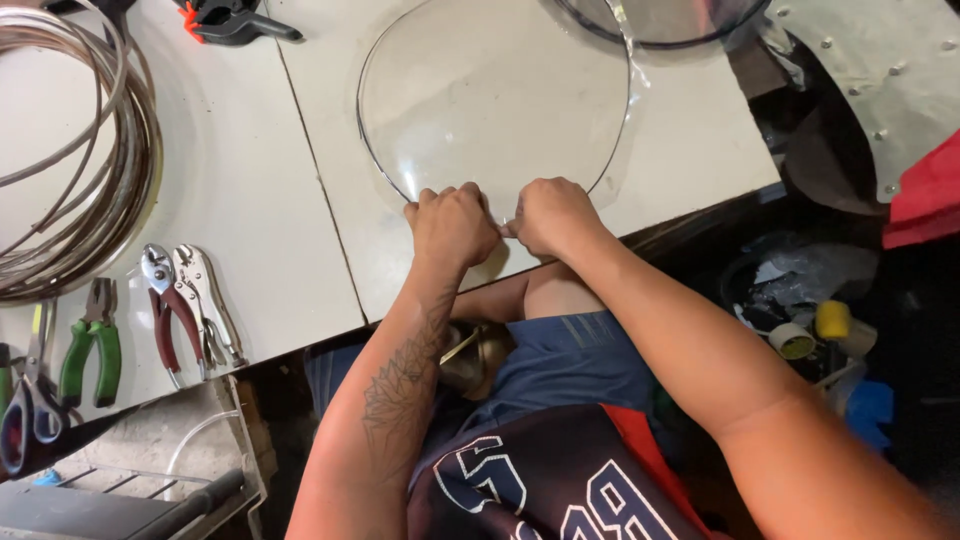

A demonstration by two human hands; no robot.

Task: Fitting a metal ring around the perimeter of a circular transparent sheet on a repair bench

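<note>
A clear round plastic sheet [495,95] with a dark trim strip along its edge lies on the white table [250,200]. My left hand [450,225] and my right hand [548,215] sit side by side at the sheet's near edge. Both pinch the rim there, fingers curled over it, knuckles almost touching. The part of the edge under my fingers is hidden.
A coil of metal wire [75,150] lies at the far left. Near the front edge are green-handled pliers [90,350], red-handled pliers [165,310], locking pliers [205,300] and scissors [25,400]. A black and orange clamp [230,20] rests at the back. Clutter fills the floor at right.
</note>
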